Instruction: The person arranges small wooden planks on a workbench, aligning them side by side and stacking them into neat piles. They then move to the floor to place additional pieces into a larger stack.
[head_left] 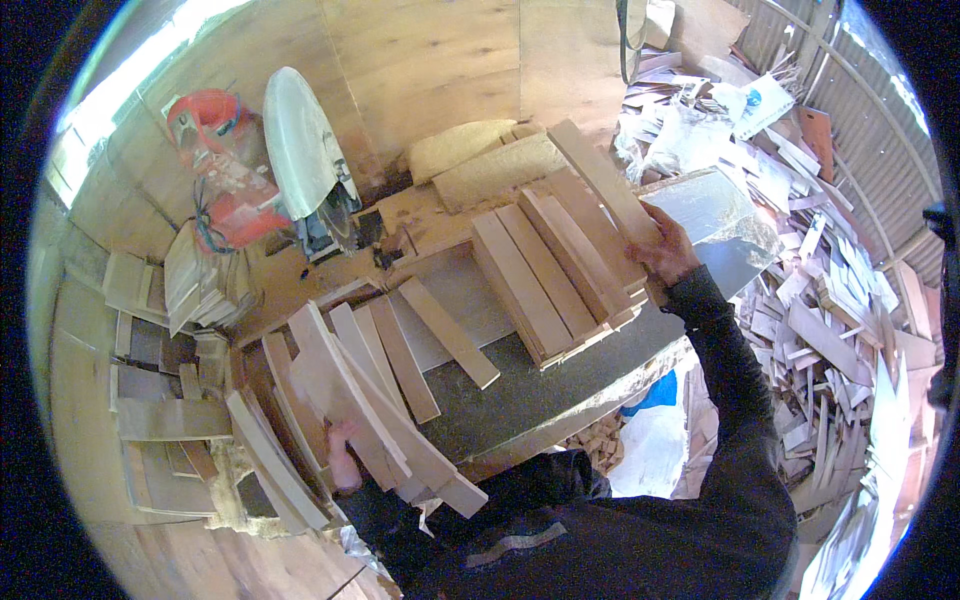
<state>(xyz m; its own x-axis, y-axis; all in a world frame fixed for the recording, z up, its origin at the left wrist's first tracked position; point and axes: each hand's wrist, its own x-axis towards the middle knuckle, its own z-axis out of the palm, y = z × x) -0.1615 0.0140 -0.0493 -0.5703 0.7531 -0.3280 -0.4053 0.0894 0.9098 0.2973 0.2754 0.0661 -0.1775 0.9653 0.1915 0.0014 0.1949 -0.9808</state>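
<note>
My right hand [662,250] grips the long edge of a pale wooden plank [600,185] at the right end of a row of planks [535,275] on the bench. Its fingers curl over the plank's edge. At the lower left, my left hand [343,462] is closed against a wooden board [350,395] on top of a loose stack, with part of the fingers hidden by the wood. Between the two groups a single narrow strip [450,333] lies slanted on the dark bench top [520,400].
Behind the bench stands a saw with a pale blade guard [305,150] beside a dusty red machine body [225,170]. More board stacks [175,420] fill the left side. A large heap of wood offcuts [810,320] lies at the right. A plywood wall [420,70] closes the back.
</note>
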